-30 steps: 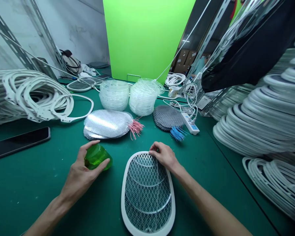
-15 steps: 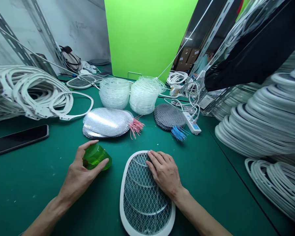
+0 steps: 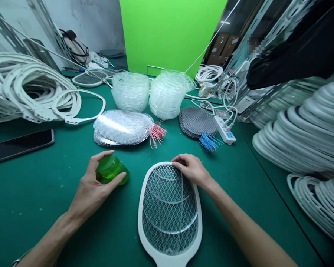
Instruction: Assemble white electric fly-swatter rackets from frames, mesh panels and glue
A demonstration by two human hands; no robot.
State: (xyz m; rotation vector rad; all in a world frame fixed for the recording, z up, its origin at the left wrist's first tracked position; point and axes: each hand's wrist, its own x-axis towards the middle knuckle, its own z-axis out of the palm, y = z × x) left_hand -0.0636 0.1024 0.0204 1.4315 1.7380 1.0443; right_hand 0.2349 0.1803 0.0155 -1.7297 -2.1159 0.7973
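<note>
My left hand (image 3: 93, 185) is wrapped around a green see-through cylinder-like piece (image 3: 113, 170), tilted above the table left of a mosquito swatter. What that piece is, I cannot make out. The white-framed mosquito swatter (image 3: 171, 207) lies with its head toward the back, wire mesh and pale curved ribs showing inside the rim. At the head's far right edge, the fingers of my right hand (image 3: 193, 168) pinch the rim. The lower part of the swatter's handle runs out of view at the bottom.
Silvery mesh sheets (image 3: 122, 128) with red wires and dark mesh sheets (image 3: 197, 122) with blue wires lie behind. Farther back stand two stacks of clear rings (image 3: 130, 91). White frames (image 3: 39, 89) pile up left, more frames (image 3: 303, 129) right. A phone (image 3: 20, 145) and power strip (image 3: 225, 129) also lie here.
My right hand has gone from lying over the mesh to pinching the rim's far edge. More of the swatter's neck shows now. My left hand still holds the green piece.
</note>
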